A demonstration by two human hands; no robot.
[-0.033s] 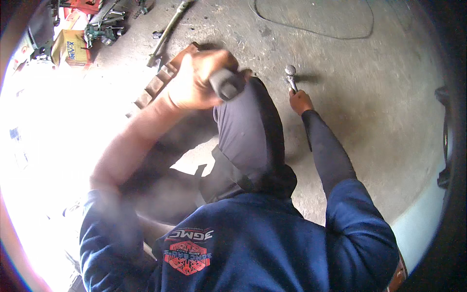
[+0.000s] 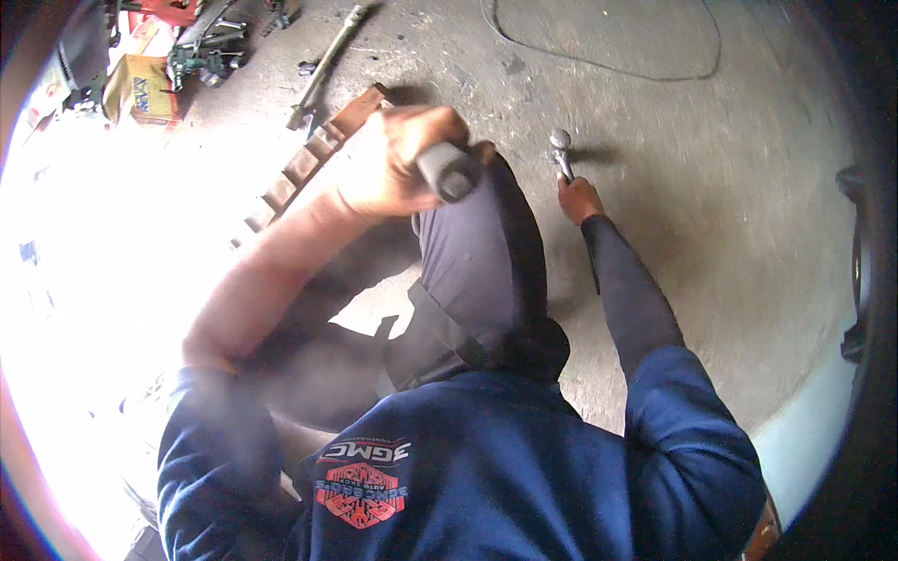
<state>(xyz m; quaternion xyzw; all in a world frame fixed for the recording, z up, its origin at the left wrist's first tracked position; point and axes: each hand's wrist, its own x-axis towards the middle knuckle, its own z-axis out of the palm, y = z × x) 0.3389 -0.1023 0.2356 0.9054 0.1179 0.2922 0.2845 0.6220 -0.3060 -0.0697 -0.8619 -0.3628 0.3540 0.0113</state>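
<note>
My right fingers [image 2: 582, 198], wrapped around a metal-headed tool [image 2: 560, 140], have room to slide rightward or forward across the bare concrete floor [image 2: 730, 206], as far as the looped cable [image 2: 608, 67]. Going left, my knee [image 2: 482, 234] stands in the way, between them and my left fingers [image 2: 430, 123]. Those grip a grey cylinder [image 2: 449, 175]; a notched bar [image 2: 301, 164] runs beside that forearm, with a long metal rod [image 2: 329, 64] beyond and a yellow box [image 2: 148, 89] farther left.
</note>
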